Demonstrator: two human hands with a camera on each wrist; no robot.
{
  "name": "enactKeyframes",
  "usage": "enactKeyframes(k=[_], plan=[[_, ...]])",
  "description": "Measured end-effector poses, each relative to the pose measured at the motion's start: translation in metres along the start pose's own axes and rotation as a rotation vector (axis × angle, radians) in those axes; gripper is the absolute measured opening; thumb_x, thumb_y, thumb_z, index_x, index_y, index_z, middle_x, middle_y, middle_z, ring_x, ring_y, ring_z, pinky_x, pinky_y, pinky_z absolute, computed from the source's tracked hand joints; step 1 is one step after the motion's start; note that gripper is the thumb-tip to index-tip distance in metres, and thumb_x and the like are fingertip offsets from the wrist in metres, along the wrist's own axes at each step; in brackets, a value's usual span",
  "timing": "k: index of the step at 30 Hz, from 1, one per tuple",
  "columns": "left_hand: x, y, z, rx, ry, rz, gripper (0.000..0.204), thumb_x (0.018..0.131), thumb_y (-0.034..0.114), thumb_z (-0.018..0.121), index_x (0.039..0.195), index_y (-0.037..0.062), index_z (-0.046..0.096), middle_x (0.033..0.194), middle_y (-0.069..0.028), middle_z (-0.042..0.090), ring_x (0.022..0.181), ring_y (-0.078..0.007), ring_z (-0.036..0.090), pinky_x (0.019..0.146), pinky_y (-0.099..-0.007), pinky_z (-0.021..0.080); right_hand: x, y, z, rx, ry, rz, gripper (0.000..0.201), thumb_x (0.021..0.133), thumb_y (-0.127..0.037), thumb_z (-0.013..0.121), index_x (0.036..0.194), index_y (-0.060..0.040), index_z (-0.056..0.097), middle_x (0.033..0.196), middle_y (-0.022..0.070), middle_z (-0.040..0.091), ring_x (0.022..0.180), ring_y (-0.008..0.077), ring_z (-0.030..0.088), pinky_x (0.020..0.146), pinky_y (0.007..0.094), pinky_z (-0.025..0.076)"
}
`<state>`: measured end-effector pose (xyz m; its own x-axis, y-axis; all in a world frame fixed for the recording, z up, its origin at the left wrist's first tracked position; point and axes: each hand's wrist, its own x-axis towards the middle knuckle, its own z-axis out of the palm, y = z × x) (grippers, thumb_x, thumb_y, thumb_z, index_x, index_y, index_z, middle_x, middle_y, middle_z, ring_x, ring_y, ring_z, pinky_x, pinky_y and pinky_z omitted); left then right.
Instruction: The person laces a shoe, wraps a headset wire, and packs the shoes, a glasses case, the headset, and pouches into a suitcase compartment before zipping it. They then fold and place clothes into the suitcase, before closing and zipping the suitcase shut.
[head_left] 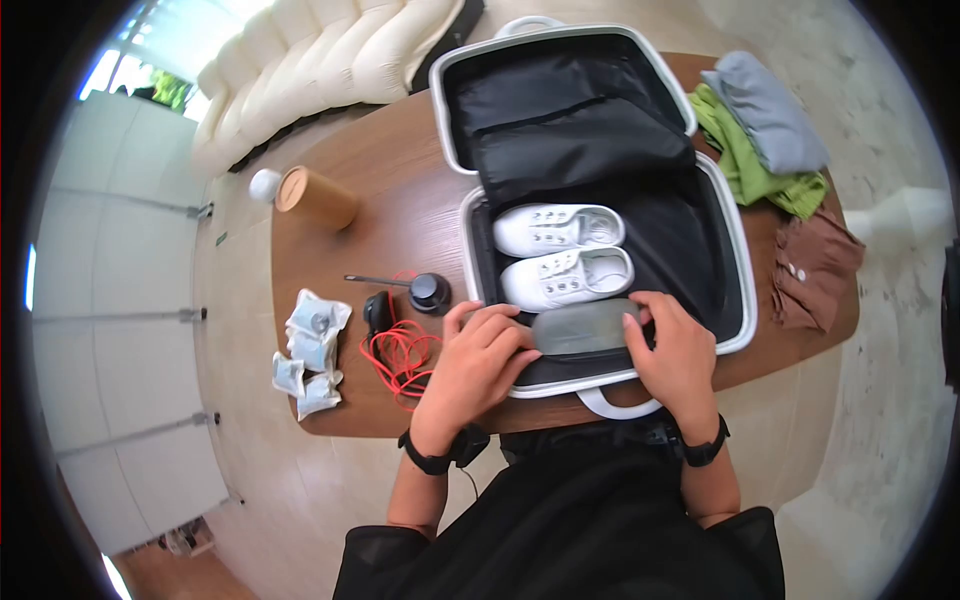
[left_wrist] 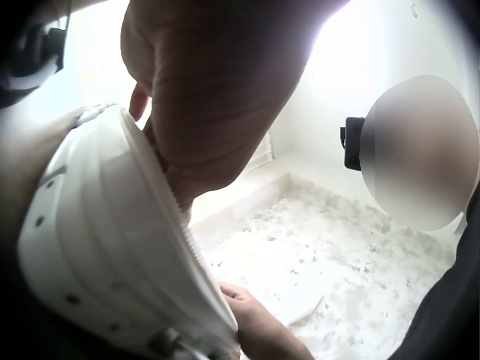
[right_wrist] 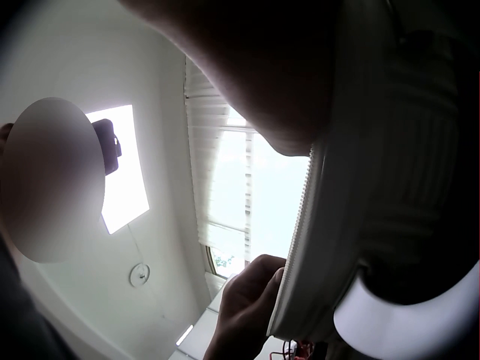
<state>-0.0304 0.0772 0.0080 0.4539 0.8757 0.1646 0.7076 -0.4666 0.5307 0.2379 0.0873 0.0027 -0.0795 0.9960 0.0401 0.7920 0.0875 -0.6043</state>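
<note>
In the head view an oblong, smooth grey case (head_left: 588,327) lies inside the open suitcase (head_left: 738,235), along its near side. My left hand (head_left: 478,358) holds the case's left end with bent fingers. At the other end my right hand (head_left: 672,352) grips it, thumb and forefinger at the corner. A pair of white sneakers (head_left: 560,278) sits side by side just beyond the case, toes to the left. From the left wrist view, the suitcase's white ribbed shell (left_wrist: 112,240) and its zipper edge show; the case is hidden in both wrist views.
Left on the wooden table (head_left: 420,150) are a brown cylinder (head_left: 318,197), a black round object (head_left: 430,292), a red cable (head_left: 398,355) and several clear packets (head_left: 316,340). Folded grey (head_left: 768,112), green (head_left: 735,150) and brown (head_left: 812,268) clothes lie right. The suitcase lid (head_left: 570,90) leans back.
</note>
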Motion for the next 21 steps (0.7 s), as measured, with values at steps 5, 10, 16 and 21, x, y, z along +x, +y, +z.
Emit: enactKeyframes(k=[5, 10, 16, 21], plan=[[-0.015, 0.004, -0.007, -0.002, 0.139, -0.025, 0.020, 0.084, 0.008, 0.080, 0.101, 0.0101, 0.068, 0.125, -0.0076, 0.063, 0.121, -0.0301, 0.058, 0.105, -0.0443, 0.039, -0.001, -0.003, 0.001, 0.039, 0.030, 0.074, 0.026, 0.093, -0.023, 0.071, 0.116, -0.0095, 0.069, 0.089, 0.0065, 0.068, 0.082, 0.0306, 0.070, 0.072, 0.0417, 0.054], [-0.052, -0.032, -0.029, 0.096, 0.434, -0.368, 0.022, 0.088, 0.010, 0.075, 0.109, 0.0065, 0.069, 0.115, -0.0117, 0.065, 0.109, -0.0325, 0.060, 0.094, -0.0425, 0.046, 0.000, -0.005, 0.000, -0.006, 0.050, 0.049, 0.035, 0.093, -0.020, 0.070, 0.124, -0.0033, 0.064, 0.103, 0.0123, 0.067, 0.101, 0.0326, 0.067, 0.083, 0.0438, 0.054], [-0.076, -0.052, -0.040, 0.249, 0.507, -0.785, 0.039, 0.095, 0.021, 0.073, 0.125, -0.0010, 0.061, 0.120, -0.0197, 0.061, 0.110, -0.0362, 0.062, 0.096, -0.0456, 0.050, 0.001, -0.003, 0.002, -0.005, 0.065, 0.007, 0.039, 0.093, -0.018, 0.069, 0.128, -0.0009, 0.060, 0.118, 0.0163, 0.064, 0.108, 0.0356, 0.065, 0.089, 0.0439, 0.053], [-0.091, -0.060, -0.035, 0.216, 0.408, -0.946, 0.056, 0.098, 0.038, 0.071, 0.134, -0.0034, 0.058, 0.124, -0.0228, 0.062, 0.115, -0.0388, 0.063, 0.098, -0.0464, 0.050, 0.000, -0.005, 0.001, -0.004, 0.077, 0.011, 0.039, 0.093, -0.015, 0.068, 0.128, -0.0010, 0.060, 0.120, 0.0163, 0.064, 0.107, 0.0354, 0.065, 0.088, 0.0426, 0.054]])
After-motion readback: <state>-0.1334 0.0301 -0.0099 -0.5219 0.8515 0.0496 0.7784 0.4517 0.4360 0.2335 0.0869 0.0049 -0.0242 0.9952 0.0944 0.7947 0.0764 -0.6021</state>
